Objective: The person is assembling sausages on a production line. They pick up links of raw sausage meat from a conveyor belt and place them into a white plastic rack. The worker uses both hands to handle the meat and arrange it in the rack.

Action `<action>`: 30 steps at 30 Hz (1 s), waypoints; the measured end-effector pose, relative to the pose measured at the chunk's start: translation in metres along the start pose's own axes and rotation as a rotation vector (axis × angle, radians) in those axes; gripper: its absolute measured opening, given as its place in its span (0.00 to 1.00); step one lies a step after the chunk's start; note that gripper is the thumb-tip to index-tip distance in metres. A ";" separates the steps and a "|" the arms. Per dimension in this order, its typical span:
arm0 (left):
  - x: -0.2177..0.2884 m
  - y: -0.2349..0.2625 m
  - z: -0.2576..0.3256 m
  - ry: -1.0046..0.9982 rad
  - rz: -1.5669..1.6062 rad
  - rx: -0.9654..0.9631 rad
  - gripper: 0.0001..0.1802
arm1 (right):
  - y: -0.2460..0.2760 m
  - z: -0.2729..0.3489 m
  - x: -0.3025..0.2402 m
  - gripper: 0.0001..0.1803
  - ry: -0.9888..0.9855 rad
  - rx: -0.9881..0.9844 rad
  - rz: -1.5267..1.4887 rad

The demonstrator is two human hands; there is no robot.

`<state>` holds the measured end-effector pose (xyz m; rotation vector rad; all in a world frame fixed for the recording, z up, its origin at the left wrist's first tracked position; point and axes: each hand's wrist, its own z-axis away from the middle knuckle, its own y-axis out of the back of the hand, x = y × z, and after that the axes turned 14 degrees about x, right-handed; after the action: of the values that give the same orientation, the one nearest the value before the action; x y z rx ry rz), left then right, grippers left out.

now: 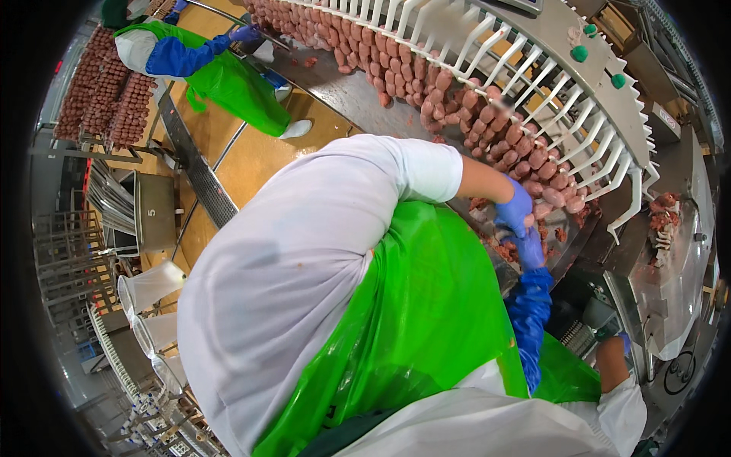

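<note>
My left hand point(531, 248), in a blue glove with a blue sleeve cover, reaches up to the steel table edge among pink meat scraps point(505, 251). I cannot tell whether it grips anything. A co-worker in a white coat and green apron point(411, 320) bends in front of me, and that person's blue-gloved hand point(515, 206) rests just above mine at the hanging pink sausages point(525, 156). My right hand point(623, 341) is low at the right by a dark machine part, with my bare forearm showing; its fingers are mostly hidden.
A curved white rack of hooks point(586, 145) carries sausage strings over a wet steel table point(358, 95). A second person in a green apron point(228, 76) works at the far end. Racks of sausages point(103, 91) stand at left, and a steel machine point(681, 259) with scraps at right.
</note>
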<state>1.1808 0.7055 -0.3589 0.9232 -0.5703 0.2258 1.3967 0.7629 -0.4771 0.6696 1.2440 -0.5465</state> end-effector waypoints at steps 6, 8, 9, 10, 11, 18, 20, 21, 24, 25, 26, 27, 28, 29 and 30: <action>-0.017 -0.016 0.017 -0.009 -0.152 0.243 0.27 | -0.036 -0.013 0.002 0.24 -0.093 -0.004 -1.297; -0.014 0.003 0.027 0.021 -0.035 0.092 0.27 | -0.025 -0.011 -0.001 0.24 -0.004 -0.103 -1.095; -0.014 0.006 0.030 0.050 0.080 0.077 0.27 | -0.005 -0.019 0.017 0.24 -0.218 0.067 -0.683; -0.017 0.006 0.029 0.007 0.027 0.131 0.28 | 0.001 -0.024 0.035 0.21 -0.067 0.159 -0.337; -0.025 0.001 0.030 -0.015 -0.018 0.192 0.29 | 0.000 -0.034 0.054 0.18 0.083 0.220 0.007; -0.122 -0.035 0.109 -0.040 -0.021 0.469 0.31 | -0.041 -0.034 0.069 0.09 -0.084 0.429 -0.151; -0.182 -0.058 0.145 0.095 0.062 0.519 0.30 | -0.083 -0.030 0.033 0.09 -0.032 0.355 -0.167; -0.198 -0.062 0.177 0.173 0.101 0.588 0.28 | -0.104 -0.034 0.017 0.09 -0.017 0.293 -0.139; -0.262 -0.076 0.253 0.339 0.240 0.704 0.28 | -0.164 -0.067 -0.019 0.11 0.067 0.057 -0.078; -0.280 -0.077 0.275 0.400 0.303 0.750 0.27 | -0.188 -0.077 -0.038 0.12 0.014 0.000 -0.140; -0.299 -0.075 0.293 0.396 0.308 0.796 0.26 | -0.214 -0.088 -0.059 0.13 0.036 -0.074 -0.171; -0.317 -0.071 0.310 0.383 0.310 0.840 0.25 | -0.242 -0.102 -0.081 0.13 0.062 -0.139 -0.201; -0.334 -0.068 0.323 0.386 0.376 0.883 0.23 | -0.268 -0.119 -0.098 0.15 0.081 -0.233 -0.179; -0.364 -0.075 0.336 0.311 0.287 0.953 0.24 | -0.299 -0.142 -0.105 0.17 0.082 -0.299 -0.117; -0.379 -0.077 0.353 0.297 0.316 0.984 0.21 | -0.340 -0.166 -0.115 0.20 0.233 -0.342 0.024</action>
<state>0.7686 0.3966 -0.4565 1.7042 -0.3036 0.9690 1.0185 0.6492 -0.4499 0.4657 1.5025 -0.2299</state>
